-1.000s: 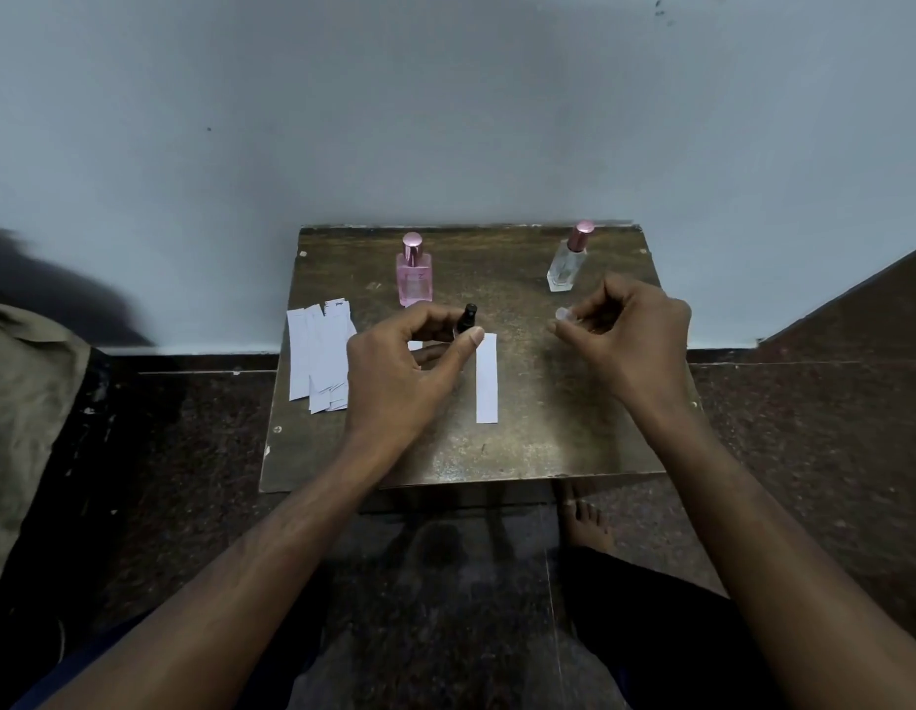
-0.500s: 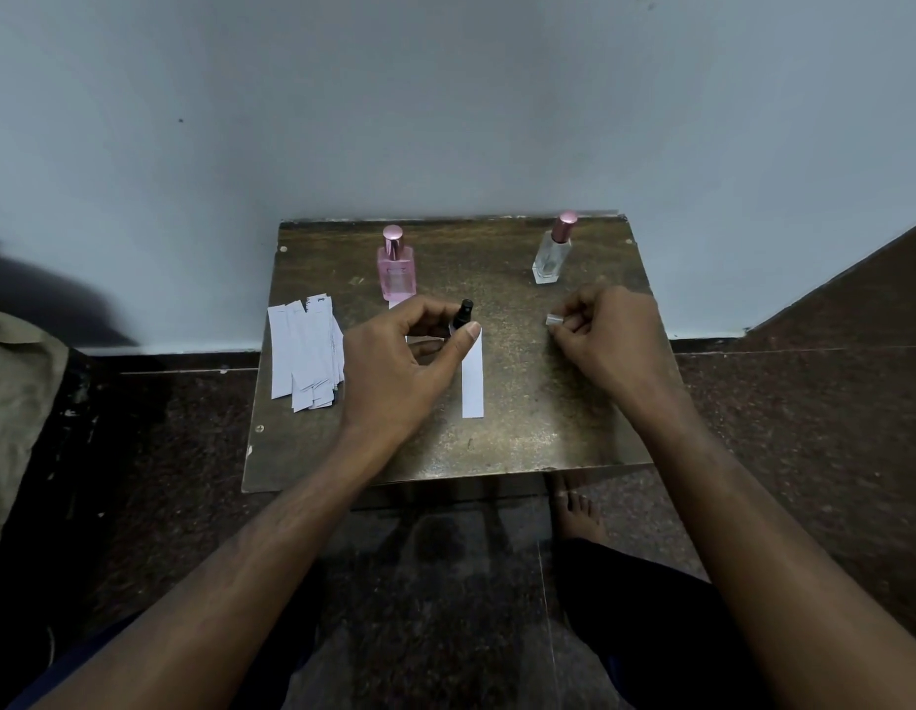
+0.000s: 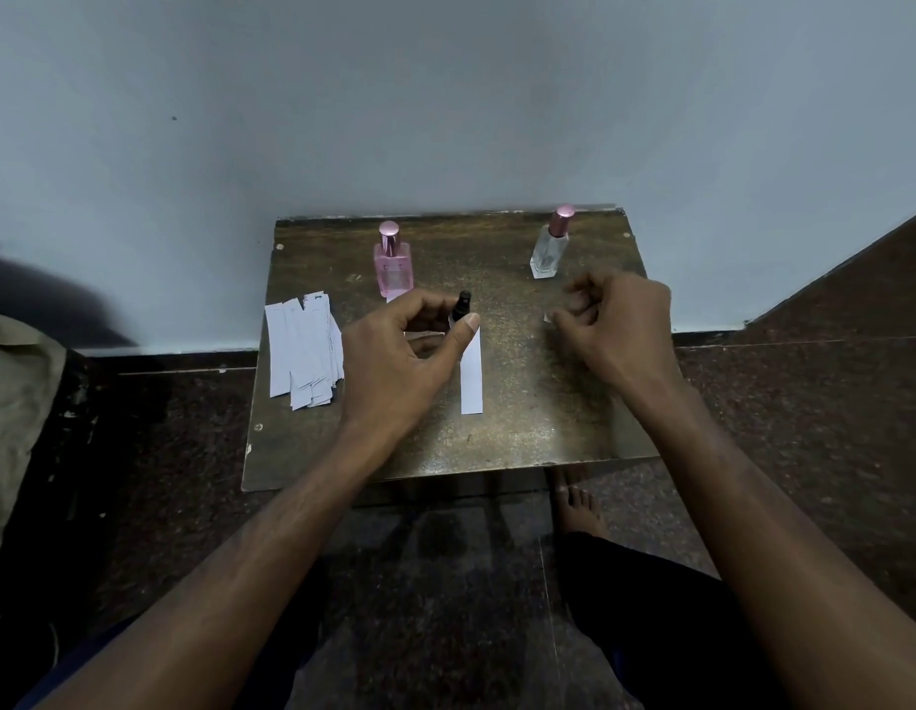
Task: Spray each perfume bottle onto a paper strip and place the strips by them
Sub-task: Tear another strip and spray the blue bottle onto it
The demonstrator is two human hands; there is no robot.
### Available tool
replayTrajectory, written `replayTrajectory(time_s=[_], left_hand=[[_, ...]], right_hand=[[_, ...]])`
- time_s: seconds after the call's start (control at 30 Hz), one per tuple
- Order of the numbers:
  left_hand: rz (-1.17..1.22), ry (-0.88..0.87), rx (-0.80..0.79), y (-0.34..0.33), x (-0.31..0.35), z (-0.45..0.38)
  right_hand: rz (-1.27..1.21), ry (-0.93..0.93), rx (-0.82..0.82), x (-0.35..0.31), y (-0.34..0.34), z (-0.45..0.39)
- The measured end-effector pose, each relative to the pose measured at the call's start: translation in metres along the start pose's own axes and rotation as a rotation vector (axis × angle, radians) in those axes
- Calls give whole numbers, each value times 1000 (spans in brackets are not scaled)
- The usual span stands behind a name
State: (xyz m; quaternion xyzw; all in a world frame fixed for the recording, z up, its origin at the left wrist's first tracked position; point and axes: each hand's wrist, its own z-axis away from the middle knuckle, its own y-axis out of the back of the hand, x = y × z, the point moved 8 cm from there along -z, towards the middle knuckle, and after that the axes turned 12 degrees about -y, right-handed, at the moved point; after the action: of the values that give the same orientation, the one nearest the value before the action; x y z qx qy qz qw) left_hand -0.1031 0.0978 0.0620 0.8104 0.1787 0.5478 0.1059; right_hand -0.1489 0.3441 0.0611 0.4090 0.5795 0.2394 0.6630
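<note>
At counter centre: left hand gripping small black-nozzled bottle over paper strip. At 3 o'clock, right hand loosely curled near small cap, grip unclear. Risk: misaimed nozzle, spray missing strip.

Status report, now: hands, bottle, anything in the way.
Left hand grips small black-topped bottle over lone strip. Right hand pinches its small cap. Nothing blocking.
</note>
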Motion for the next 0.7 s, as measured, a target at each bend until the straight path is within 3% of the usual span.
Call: replayTrajectory(time_s=[0.07,0.1,0.2,0.27,0.53,0.7], left_hand=[[22,-1,-1,1,-1,-2],[48,5,-17,-1,-1,-3],[161,61,-72,-10,-7,-4],[159,86,-55,-11,-11,-4],[218,165,7,-10,-16,-8],[264,114,-79,-12,-13,-14]], right_hand=[[-162,57,60,-17,16,14],[-255,55,-35,-24,13,20],[-571,27,-621,-47,-33,52],[-723,2,-790,-52,-52,63],[-838,-39,-818,-41,-51,54],[-901,-99,-890,-35,-51,56]])
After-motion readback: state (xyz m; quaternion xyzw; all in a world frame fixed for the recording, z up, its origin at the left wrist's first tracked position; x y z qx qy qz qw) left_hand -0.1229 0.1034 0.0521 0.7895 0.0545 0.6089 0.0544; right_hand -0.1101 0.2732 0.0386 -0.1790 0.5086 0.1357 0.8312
